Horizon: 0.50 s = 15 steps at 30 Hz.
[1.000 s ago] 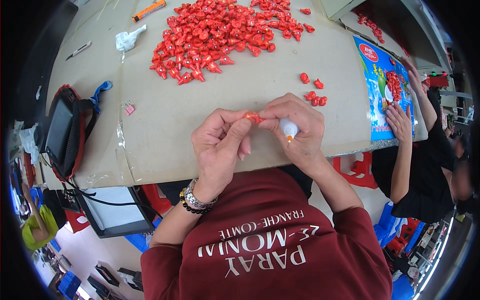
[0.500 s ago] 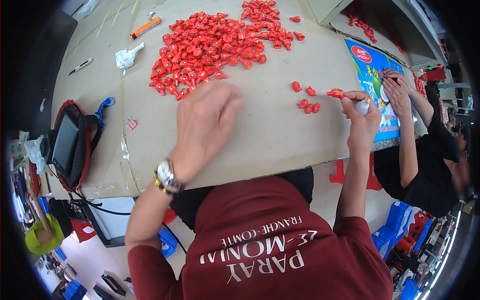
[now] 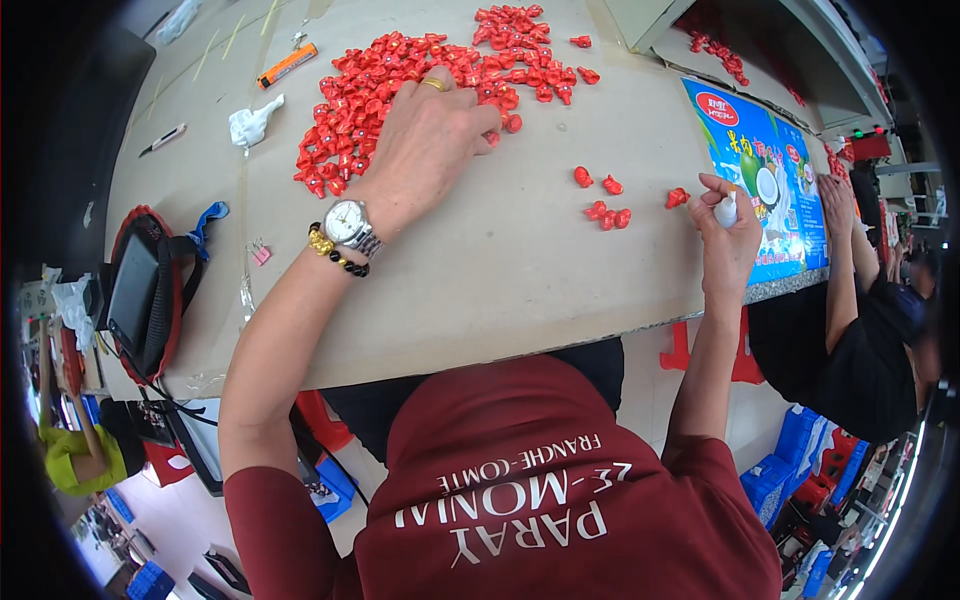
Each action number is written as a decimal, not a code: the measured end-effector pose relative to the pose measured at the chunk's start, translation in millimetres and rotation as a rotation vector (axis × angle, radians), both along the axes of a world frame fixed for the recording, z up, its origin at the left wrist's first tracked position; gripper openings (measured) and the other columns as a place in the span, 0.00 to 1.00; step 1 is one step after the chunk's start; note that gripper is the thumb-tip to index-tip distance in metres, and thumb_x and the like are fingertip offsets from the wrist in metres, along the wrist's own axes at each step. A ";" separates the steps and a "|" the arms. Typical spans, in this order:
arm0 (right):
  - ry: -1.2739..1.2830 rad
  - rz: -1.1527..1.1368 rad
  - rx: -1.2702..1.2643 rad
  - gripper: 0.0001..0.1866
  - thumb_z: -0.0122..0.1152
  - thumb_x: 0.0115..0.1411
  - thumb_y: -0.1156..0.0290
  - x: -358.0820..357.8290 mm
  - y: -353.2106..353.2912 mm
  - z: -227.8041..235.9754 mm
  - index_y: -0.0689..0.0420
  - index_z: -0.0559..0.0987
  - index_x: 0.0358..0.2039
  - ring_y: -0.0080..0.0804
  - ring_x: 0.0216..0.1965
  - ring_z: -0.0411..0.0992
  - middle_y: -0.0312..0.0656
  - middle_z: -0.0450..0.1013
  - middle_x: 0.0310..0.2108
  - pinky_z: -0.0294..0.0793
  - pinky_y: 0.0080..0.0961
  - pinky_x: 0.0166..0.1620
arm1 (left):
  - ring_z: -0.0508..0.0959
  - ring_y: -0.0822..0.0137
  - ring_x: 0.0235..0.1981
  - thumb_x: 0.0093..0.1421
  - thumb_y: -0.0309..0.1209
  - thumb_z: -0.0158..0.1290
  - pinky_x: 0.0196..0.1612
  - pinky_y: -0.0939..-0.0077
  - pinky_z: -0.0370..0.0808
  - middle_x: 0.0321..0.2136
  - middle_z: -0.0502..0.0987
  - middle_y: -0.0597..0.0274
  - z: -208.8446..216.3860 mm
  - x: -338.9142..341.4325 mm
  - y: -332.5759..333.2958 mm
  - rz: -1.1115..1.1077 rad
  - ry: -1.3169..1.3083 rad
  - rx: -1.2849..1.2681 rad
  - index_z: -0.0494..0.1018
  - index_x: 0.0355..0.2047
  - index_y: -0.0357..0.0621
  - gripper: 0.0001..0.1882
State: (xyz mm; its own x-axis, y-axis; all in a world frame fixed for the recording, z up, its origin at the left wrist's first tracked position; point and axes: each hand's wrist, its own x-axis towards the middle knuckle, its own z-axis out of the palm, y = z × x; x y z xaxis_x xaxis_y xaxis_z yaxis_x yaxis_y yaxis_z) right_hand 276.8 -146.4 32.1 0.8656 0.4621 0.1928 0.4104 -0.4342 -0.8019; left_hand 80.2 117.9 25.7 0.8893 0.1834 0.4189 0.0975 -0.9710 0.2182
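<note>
My left hand [image 3: 430, 135], with a ring and a wristwatch, reaches over the near edge of a heap of small red plastic pieces [image 3: 375, 75]. Its fingers curl down among them and are mostly hidden; a bit of red shows by the thumb, but whether it is gripped is unclear. My right hand [image 3: 730, 245] is closed around a small white bottle [image 3: 726, 209]. Just left of its thumb lies a single red piece [image 3: 677, 198], seemingly on the table. Several more red pieces [image 3: 606, 214] sit farther left, in a small loose group.
A blue printed sheet [image 3: 765, 190] covers the table's right side, where a co-worker's hands [image 3: 838, 205] rest at its edge. On the left are an orange tube [image 3: 287, 65], a crumpled white wad [image 3: 255, 121], a pen-like cutter [image 3: 162, 140], a pink clip [image 3: 260, 252] and a black-and-red case [image 3: 140, 290].
My left hand has moved up and forward onto the heap. The red piece that my right fingers pinched now lies apart from them. The co-worker's hands shifted right off the sheet's middle.
</note>
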 end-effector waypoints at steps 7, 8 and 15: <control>0.120 0.269 0.222 0.18 0.58 0.53 0.83 -37.3 23.1 19.0 0.59 0.68 0.45 0.24 0.36 0.69 0.40 0.65 0.40 0.70 0.19 0.39 | 0.69 0.62 0.33 0.55 0.29 0.56 0.35 0.69 0.67 0.25 0.70 0.61 0.5 -7.9 -19.2 -0.011 -0.074 0.069 0.70 0.34 0.41 0.09; 0.159 0.321 0.224 0.18 0.57 0.53 0.83 -45.1 25.6 22.8 0.59 0.67 0.45 0.24 0.37 0.70 0.41 0.65 0.40 0.71 0.19 0.39 | 0.69 0.63 0.32 0.57 0.29 0.54 0.34 0.71 0.67 0.25 0.70 0.62 0.2 -11.7 -23.9 -0.016 -0.097 -0.044 0.69 0.35 0.41 0.08; -0.224 0.537 0.172 0.14 0.58 0.52 0.85 -77.6 44.6 35.1 0.62 0.72 0.39 0.27 0.38 0.71 0.41 0.67 0.38 0.73 0.22 0.39 | 0.64 0.78 0.18 0.65 0.34 0.44 0.21 0.84 0.61 0.26 0.71 0.65 14.1 -53.5 -81.3 -0.011 -0.332 -1.895 0.66 0.38 0.42 0.09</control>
State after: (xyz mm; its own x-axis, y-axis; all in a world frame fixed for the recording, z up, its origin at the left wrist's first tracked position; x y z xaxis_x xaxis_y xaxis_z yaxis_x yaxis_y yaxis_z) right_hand 199.2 -101.8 67.2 0.4503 0.7689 0.4539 0.7028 0.0083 -0.7113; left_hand 26.7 36.6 39.8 0.8318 0.5304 -0.1636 -0.1670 0.5202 0.8375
